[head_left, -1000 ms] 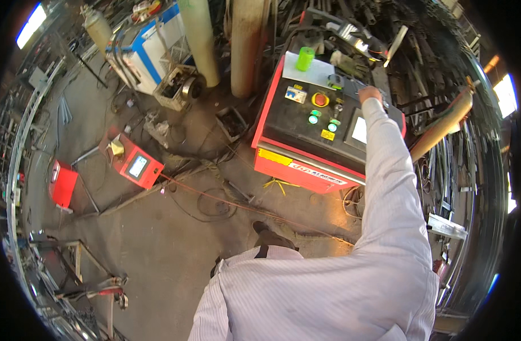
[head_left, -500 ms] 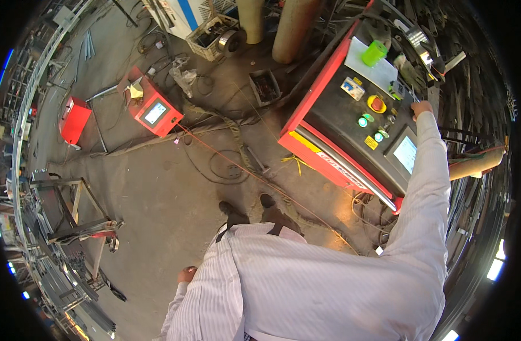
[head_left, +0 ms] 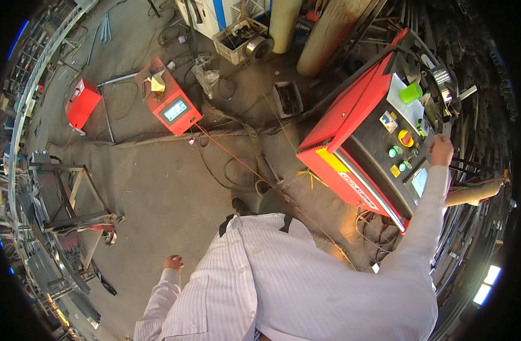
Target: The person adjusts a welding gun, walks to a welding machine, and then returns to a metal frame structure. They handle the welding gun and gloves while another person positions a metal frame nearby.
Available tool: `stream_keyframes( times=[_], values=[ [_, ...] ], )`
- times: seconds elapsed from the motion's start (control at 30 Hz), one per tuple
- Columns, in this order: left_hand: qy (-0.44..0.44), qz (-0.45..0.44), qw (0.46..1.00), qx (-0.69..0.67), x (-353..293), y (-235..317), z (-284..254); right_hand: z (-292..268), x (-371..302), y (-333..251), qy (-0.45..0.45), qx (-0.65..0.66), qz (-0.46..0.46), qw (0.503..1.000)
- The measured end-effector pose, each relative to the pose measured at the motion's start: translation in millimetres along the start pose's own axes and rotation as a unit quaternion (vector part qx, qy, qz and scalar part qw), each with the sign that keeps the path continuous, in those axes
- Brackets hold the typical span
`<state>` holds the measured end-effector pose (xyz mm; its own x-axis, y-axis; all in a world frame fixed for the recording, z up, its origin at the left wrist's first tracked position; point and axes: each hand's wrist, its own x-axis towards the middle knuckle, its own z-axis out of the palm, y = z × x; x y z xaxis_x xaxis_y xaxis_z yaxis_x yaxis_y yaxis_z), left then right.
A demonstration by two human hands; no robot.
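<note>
Right hand (head_left: 441,150): curled, by machine (head_left: 367,149), right edge; cannot tell grip
Left hand (head_left: 173,262): near left, loosely curled; cannot tell if holding
Cup (head_left: 411,92): machine's far end

Dim workshop light over the floor (head_left: 152,199), ringed by a dark fisheye rim.
Below the red cabinet (head_left: 351,108), a warm orange glow spreads; lower and farther right of it, white panes (head_left: 491,275) glare. Left of the cabinet, a small screen (head_left: 175,111) shines and a long rail (head_left: 14,170) bows; right of it, stacked metal (head_left: 488,131) looks soft, perhaps from motion.
</note>
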<state>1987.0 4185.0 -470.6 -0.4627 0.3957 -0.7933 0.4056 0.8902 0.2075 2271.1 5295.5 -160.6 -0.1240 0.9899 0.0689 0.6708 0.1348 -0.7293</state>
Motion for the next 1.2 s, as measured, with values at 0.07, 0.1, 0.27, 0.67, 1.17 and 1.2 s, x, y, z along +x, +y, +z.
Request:
stream_keyframes(
  times=[0.07, 0.1, 0.27, 0.67, 1.17, 1.2],
  values=[
    [0.053, -0.062, 0.974, -0.212, 5.9, 2.1, -10.2, 52.8, -68.7, -49.1, -0.014, -0.107, -0.173, 0.979],
    [0.105, -0.019, 0.960, -0.261, 8.9, 6.2, -13.2, 84.2, -106.4, -67.7, -0.055, -0.139, -0.229, 0.962],
    [0.088, -0.138, 0.953, -0.254, 32.8, 61.1, -10.7, 311.4, -201.9, -92.7, -0.317, -0.037, -0.113, 0.941],
    [0.065, -0.221, 0.948, -0.221, -29.4, 121.8, 20.9, 583.8, -48.3, -76.9, -0.194, -0.292, -0.064, 0.934],
    [0.025, -0.367, 0.874, -0.319, -83.4, 161.2, 9.2, 692.8, 31.5, -47.1, -0.230, -0.326, -0.101, 0.912],
    [0.025, -0.369, 0.872, -0.322, -84.1, 164.7, 5.7, 699.0, 39.7, -43.0, -0.239, -0.323, -0.167, 0.900]
  ],
)
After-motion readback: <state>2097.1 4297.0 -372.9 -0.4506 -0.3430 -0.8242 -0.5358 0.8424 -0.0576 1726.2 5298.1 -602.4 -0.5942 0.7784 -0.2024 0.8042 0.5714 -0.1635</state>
